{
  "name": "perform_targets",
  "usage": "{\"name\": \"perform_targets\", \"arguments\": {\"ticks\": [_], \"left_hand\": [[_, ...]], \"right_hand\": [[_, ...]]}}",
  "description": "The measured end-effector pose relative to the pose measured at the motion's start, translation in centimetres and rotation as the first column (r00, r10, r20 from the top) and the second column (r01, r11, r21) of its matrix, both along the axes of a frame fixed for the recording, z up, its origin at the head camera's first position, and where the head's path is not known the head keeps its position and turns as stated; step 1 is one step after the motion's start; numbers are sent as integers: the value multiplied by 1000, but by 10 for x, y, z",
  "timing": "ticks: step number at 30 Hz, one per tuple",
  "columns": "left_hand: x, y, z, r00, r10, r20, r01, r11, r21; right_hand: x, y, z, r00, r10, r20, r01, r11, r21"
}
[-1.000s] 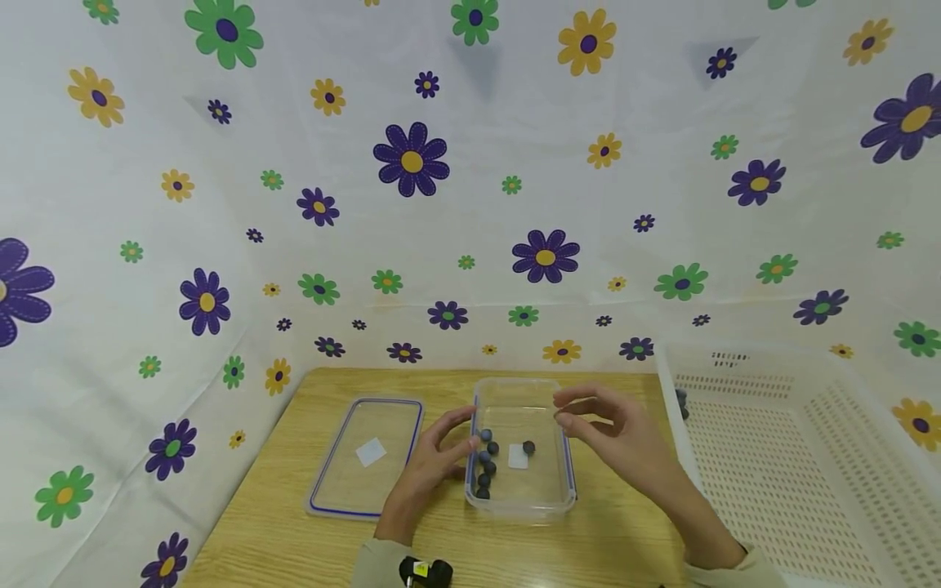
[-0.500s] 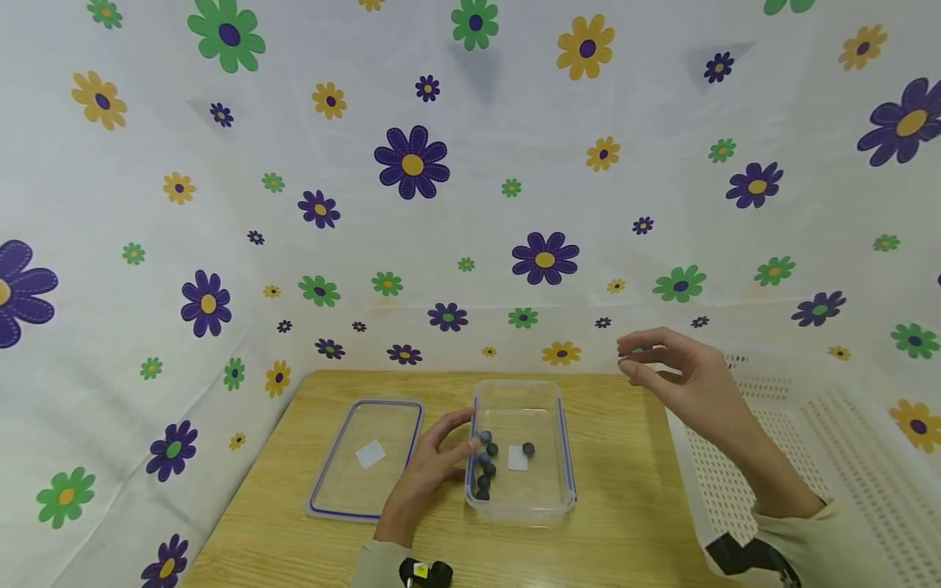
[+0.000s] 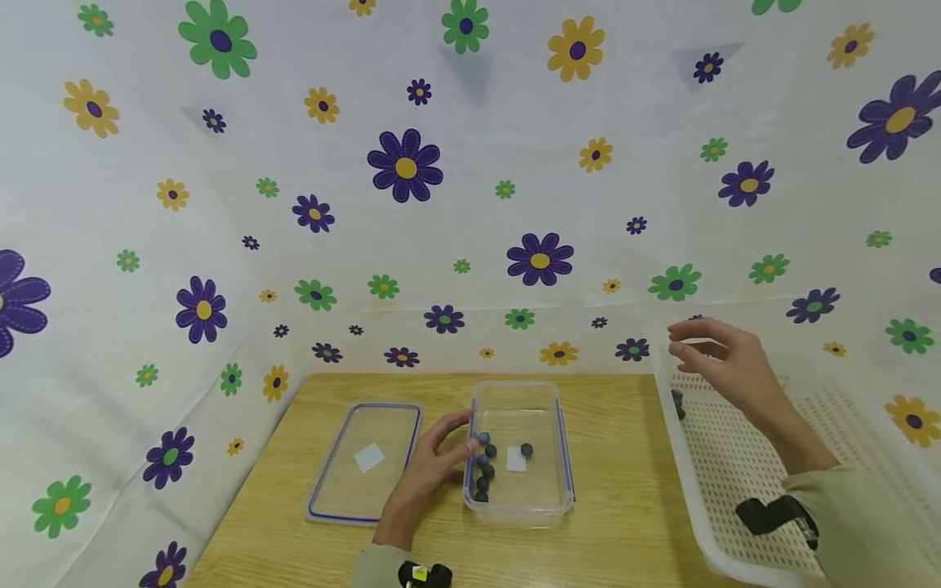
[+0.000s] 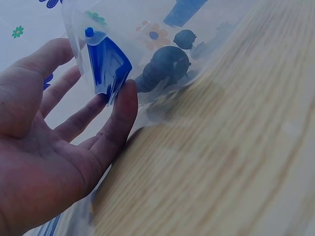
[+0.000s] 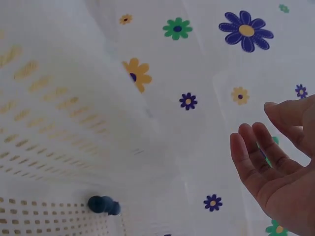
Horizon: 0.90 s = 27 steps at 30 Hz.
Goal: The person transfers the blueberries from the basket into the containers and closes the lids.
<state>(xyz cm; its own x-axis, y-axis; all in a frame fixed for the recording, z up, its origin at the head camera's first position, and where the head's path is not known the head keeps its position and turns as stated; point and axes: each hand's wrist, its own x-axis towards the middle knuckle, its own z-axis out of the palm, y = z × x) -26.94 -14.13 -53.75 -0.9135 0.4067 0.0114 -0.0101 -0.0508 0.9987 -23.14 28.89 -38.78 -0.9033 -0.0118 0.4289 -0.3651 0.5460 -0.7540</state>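
Right grip (image 3: 735, 367) moved rightward, above berries (image 3: 678, 403) in the basket (image 3: 724, 472).

Head camera looks forward, down; close wrist cameras share its flowered backdrop (image 3: 470, 224).

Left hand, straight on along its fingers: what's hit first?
The box. The left hand seems to touch the box's left side near the blue latch, so likely no gap, though exact contact is hard to judge. Berries lie behind that wall.
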Motion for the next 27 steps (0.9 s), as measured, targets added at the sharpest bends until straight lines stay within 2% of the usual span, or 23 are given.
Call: {"name": "perform_targets", "arguments": {"ticks": [5, 10, 18, 27], "left_hand": [[0, 0, 0, 1000, 5, 16, -5, 1000, 5], [0, 0, 0, 1000, 11, 16, -11, 1000, -2], [2, -2, 0, 1000, -19, -8, 19, 1000, -2], [-1, -3, -2, 1000, -29, -8, 29, 999, 18]], "right_hand": [[-5, 15, -16, 994, -41, 97, 33, 996, 79], [-16, 30, -38, 982, -53, 183, 26, 989, 144], [-22, 46, -69, 932, -25, 361, -22, 992, 126], [-25, 50, -87, 866, -49, 498, -19, 991, 131]]}}
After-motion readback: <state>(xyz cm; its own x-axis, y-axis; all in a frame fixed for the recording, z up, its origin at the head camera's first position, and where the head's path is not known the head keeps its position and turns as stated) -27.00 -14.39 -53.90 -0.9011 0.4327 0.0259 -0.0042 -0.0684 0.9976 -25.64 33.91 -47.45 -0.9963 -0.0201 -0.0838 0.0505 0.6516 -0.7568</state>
